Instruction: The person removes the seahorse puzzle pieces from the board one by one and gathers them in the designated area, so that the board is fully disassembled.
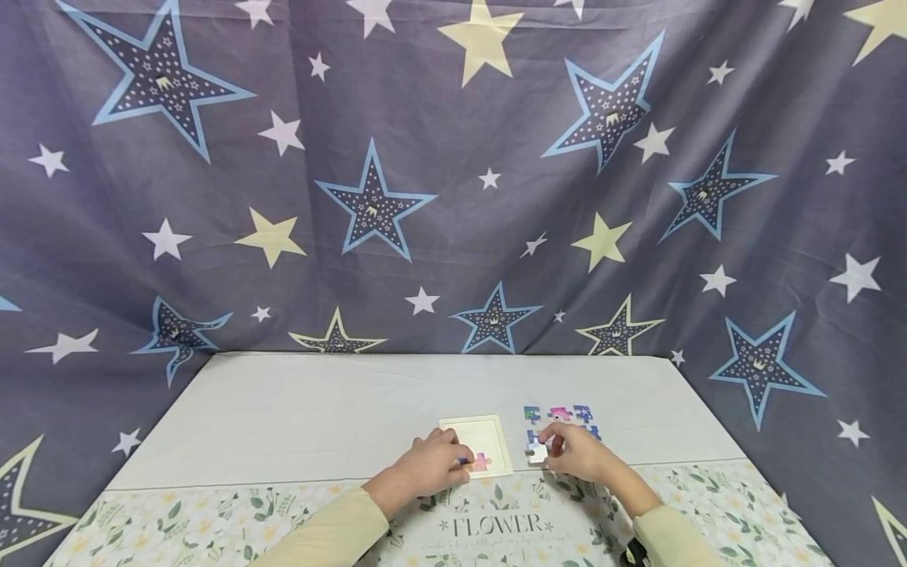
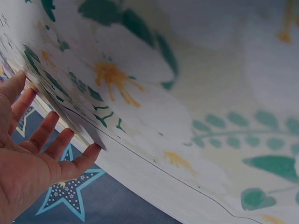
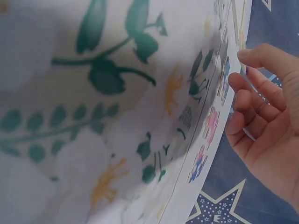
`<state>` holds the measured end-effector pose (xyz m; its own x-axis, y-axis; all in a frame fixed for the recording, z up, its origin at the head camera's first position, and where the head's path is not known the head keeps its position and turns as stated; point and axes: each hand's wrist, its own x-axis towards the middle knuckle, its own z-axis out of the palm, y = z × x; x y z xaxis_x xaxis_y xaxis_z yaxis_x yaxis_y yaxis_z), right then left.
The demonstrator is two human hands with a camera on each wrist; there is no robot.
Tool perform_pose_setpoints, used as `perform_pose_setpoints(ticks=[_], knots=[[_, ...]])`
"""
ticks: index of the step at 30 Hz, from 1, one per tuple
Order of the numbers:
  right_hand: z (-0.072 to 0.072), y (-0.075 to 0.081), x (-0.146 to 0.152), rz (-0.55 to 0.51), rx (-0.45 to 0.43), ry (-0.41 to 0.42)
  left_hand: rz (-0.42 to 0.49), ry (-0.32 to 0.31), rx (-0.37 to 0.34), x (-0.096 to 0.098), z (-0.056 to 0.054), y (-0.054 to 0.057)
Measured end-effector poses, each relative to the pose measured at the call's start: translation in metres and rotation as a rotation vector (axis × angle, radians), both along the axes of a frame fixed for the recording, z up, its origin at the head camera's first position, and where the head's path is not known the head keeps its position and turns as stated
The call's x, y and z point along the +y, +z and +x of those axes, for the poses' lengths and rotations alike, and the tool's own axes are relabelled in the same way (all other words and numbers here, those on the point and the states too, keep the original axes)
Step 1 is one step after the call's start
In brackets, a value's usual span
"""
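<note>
A square cream puzzle tray (image 1: 504, 445) lies flat on the table. My left hand (image 1: 428, 465) rests at its left side, fingers spread along the edge in the left wrist view. Inside the tray's lower part sit a pink puzzle piece (image 1: 481, 462) and a blue piece (image 1: 464, 461), the blue one partly covered by my left fingertips. My right hand (image 1: 577, 453) pinches a pale, shiny-looking puzzle piece (image 1: 536, 452) by its right side, right of the tray. Just beyond it lie several loose pieces, among them a pink one (image 1: 560, 414); my right hand hides some.
Loose pieces form rows right of the tray, including a blue one (image 1: 583, 413) and a green-blue one (image 1: 531, 413). A floral cloth (image 1: 496, 504) covers the table's near part. A star-patterned curtain (image 1: 439, 299) hangs behind the white tabletop (image 1: 319, 417).
</note>
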<state>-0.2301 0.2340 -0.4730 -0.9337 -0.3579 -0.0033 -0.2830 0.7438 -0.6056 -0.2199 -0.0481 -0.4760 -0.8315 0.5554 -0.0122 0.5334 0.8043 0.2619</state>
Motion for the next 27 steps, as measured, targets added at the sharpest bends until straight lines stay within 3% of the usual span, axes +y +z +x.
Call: perform_pose_setpoints(ticks=[27], knots=[[0.003,0.003,0.018,-0.048,-0.05,-0.013,-0.002,-0.007,-0.02,-0.001,-0.001,-0.001]])
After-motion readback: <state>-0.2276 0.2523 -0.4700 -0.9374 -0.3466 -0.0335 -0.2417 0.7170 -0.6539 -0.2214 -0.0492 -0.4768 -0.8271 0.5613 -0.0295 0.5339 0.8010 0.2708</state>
